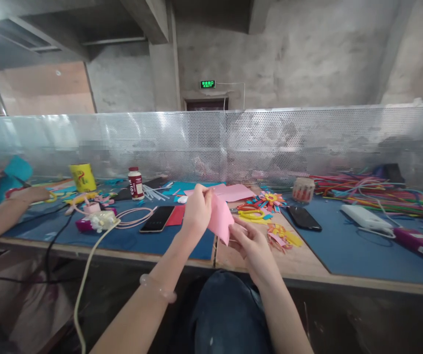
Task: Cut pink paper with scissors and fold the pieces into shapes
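Observation:
Both my hands hold a folded pink sheet of paper point(220, 217) above the near edge of the table. My left hand point(196, 209) pinches its upper edge with closed fingers. My right hand point(250, 246) grips the lower corner from the right. Just beyond the paper lie more pink sheets point(233, 191), yellow-handled scissors point(250, 212) and a finished paper flower point(271, 199). A dark phone point(157, 219) lies left of my left hand, beside a red sheet point(176, 215).
The blue table mat point(347, 250) carries another phone point(303, 218), a white power bank point(365, 218), coloured strips point(384, 192), a glue bottle point(135, 183) and a yellow cup point(82, 177). Another person's hands point(27, 195) work with teal paper at far left. A perforated metal screen point(256, 142) backs the table.

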`<state>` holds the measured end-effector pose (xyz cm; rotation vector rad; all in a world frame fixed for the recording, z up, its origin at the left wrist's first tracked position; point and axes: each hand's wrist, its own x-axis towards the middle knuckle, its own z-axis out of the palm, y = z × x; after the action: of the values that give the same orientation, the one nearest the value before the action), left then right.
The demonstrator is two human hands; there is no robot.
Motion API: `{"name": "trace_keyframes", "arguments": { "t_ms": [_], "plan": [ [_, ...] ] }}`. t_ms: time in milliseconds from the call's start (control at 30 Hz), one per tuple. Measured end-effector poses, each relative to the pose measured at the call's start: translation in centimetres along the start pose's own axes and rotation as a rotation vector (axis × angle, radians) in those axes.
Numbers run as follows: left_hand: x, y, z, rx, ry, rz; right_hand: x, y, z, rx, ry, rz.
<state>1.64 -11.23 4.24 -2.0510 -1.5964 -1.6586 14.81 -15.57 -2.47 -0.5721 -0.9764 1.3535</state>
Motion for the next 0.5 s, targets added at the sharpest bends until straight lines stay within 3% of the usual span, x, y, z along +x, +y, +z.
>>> {"name": "trace_keyframes", "arguments": {
  "t_ms": [167, 300, 500],
  "plan": [
    [-0.6, -0.8, 0.8, 0.006, -0.012, -0.040, 1.0, 0.6, -0.5, 0.130, -0.002, 0.061],
    [-0.7, -2.1, 0.8, -0.101, -0.121, -0.063, 1.6, 1.0, -1.3, -0.026, 0.070, -0.052],
    [-1.4, -4.2, 0.7, -0.577, -0.643, -0.244, 2.5, 0.7, -2.3, -0.183, 0.117, -0.061]
  ]
}}
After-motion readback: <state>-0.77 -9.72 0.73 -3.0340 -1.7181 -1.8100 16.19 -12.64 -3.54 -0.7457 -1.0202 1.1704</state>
